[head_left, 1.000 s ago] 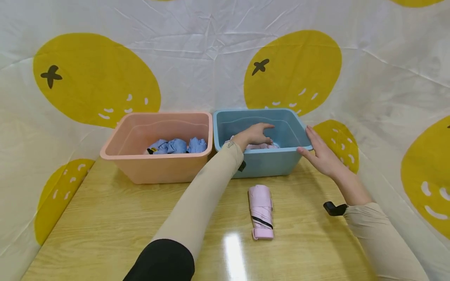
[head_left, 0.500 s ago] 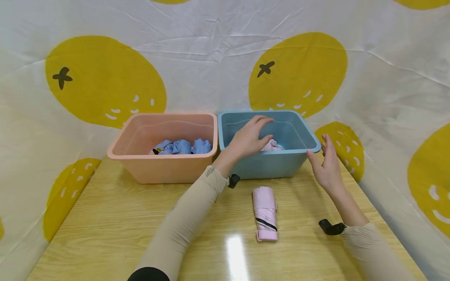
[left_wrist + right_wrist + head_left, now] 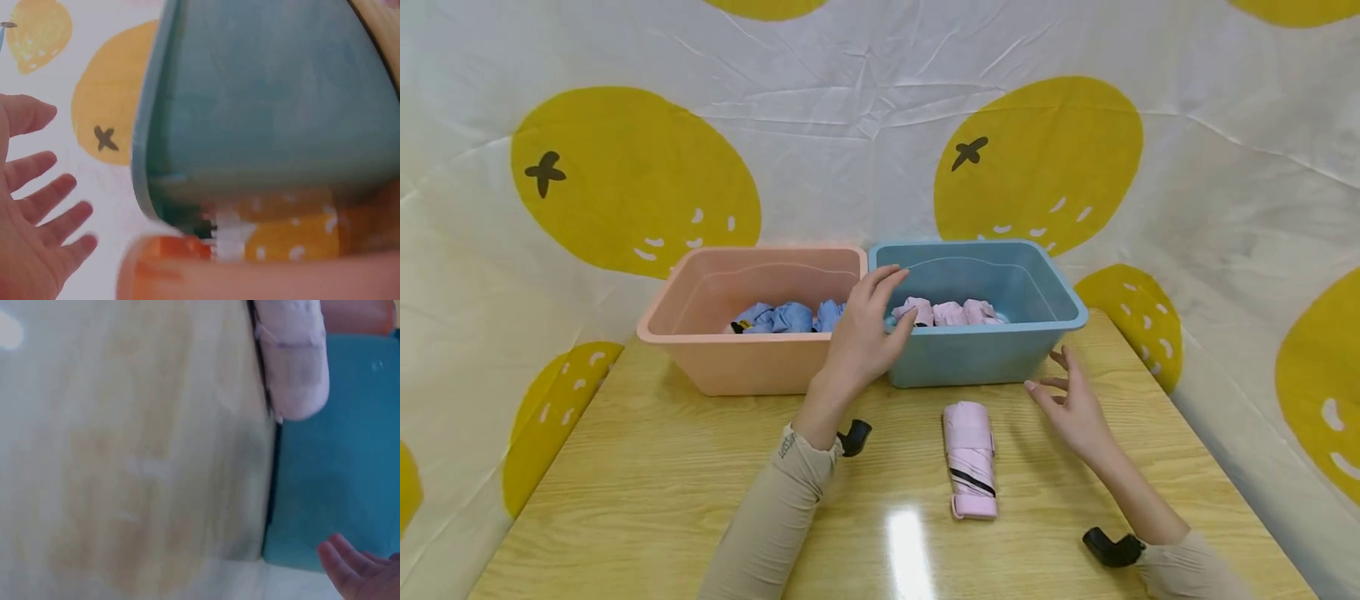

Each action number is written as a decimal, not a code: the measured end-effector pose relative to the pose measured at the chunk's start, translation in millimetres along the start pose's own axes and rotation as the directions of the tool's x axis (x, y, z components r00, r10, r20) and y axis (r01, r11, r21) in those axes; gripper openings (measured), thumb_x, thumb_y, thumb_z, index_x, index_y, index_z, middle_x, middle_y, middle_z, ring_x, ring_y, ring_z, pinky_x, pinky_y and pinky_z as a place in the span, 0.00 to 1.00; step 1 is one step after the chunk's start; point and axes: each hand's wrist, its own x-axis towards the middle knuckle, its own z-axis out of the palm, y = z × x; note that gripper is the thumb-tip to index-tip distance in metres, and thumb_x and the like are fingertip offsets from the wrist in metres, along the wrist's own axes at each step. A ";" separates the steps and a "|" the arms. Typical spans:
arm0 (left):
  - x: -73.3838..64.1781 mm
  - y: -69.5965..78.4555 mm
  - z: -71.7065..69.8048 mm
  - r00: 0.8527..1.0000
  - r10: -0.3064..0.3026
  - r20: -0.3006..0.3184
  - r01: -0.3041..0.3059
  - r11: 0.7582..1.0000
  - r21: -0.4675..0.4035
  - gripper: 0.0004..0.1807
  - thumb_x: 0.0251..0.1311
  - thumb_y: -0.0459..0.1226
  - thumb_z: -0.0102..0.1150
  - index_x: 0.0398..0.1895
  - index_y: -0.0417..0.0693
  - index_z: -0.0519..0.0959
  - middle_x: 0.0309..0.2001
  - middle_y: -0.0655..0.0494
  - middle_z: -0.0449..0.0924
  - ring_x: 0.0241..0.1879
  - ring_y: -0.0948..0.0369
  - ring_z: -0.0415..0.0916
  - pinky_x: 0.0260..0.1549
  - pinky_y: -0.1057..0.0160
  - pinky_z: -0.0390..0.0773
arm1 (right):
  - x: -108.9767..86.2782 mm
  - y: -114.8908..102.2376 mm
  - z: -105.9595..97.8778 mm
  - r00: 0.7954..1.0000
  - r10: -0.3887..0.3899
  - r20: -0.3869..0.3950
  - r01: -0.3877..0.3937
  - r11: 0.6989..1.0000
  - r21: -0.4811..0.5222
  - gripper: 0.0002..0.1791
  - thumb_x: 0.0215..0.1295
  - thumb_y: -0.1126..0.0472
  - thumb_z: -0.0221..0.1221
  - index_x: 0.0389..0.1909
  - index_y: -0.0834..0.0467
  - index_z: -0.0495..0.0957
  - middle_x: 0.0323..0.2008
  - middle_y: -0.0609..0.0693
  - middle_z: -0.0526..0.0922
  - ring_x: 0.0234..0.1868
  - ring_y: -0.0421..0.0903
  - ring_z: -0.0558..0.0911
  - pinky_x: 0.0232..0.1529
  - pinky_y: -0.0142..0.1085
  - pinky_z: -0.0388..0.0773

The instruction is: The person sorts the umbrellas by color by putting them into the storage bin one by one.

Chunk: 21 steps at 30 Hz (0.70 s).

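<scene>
A folded pink umbrella [image 3: 970, 454] with a black band lies on the table in front of the blue bin [image 3: 977, 358]. My left hand [image 3: 865, 329], fingers spread and holding nothing, hovers before the spot where the two bins meet; the left wrist view shows the same hand [image 3: 37, 212] with its fingers apart. Near the blue bin's front right corner, my right hand [image 3: 1075, 412] is in the air with loosely bent fingers and nothing in them. Several pink bundles [image 3: 950, 313] lie inside the blue bin. Blue bundles [image 3: 792, 317] lie in the pink bin [image 3: 745, 367].
Both bins stand side by side at the back of the wooden table [image 3: 647, 500]. Behind them hangs a white cloth [image 3: 820, 183] printed with yellow fruit shapes. In the right wrist view, the umbrella [image 3: 294, 369] appears against the blue bin's wall [image 3: 337, 462].
My left hand has come out of the blue bin, moving left and toward me. My right hand has left the blue bin's rim and drawn back, lower. The umbrella stays put on the table.
</scene>
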 end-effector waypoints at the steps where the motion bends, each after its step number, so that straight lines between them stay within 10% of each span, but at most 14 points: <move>1: -3.9 -2.1 -1.2 1.000 0.004 -0.004 -0.004 0.999 0.041 0.30 0.71 0.42 0.63 0.74 0.44 0.71 0.74 0.47 0.67 0.73 0.47 0.63 0.67 0.44 0.71 | -2.7 0.0 4.0 1.000 -0.008 0.016 0.008 1.000 -0.002 0.49 0.77 0.53 0.60 0.83 0.66 0.39 0.77 0.69 0.58 0.62 0.68 0.78 0.54 0.58 0.80; 10: -20.0 -18.4 -0.7 0.985 -0.060 0.161 -0.013 0.908 0.418 0.41 0.72 0.60 0.53 0.80 0.46 0.64 0.81 0.46 0.56 0.81 0.46 0.50 0.78 0.42 0.48 | -20.9 -13.7 32.1 0.972 0.007 0.233 0.009 0.998 -0.067 0.49 0.74 0.51 0.63 0.80 0.70 0.46 0.75 0.69 0.60 0.58 0.63 0.81 0.50 0.53 0.83; 16: -23.8 -23.9 10.0 0.958 -0.112 0.265 -0.041 0.859 0.510 0.43 0.77 0.63 0.41 0.83 0.46 0.55 0.84 0.47 0.46 0.83 0.48 0.42 0.79 0.46 0.44 | -26.0 -23.9 46.8 0.930 0.035 0.365 0.017 0.990 -0.141 0.53 0.69 0.46 0.67 0.79 0.70 0.51 0.71 0.67 0.67 0.42 0.48 0.80 0.40 0.40 0.78; 21: -24.2 -24.2 15.3 0.952 -0.131 0.278 -0.056 0.817 0.574 0.44 0.78 0.64 0.36 0.83 0.43 0.56 0.84 0.46 0.47 0.82 0.48 0.47 0.79 0.46 0.48 | -25.6 -30.1 55.7 0.907 0.026 0.421 0.070 0.975 -0.213 0.56 0.68 0.39 0.65 0.80 0.71 0.51 0.73 0.71 0.63 0.63 0.66 0.77 0.61 0.58 0.76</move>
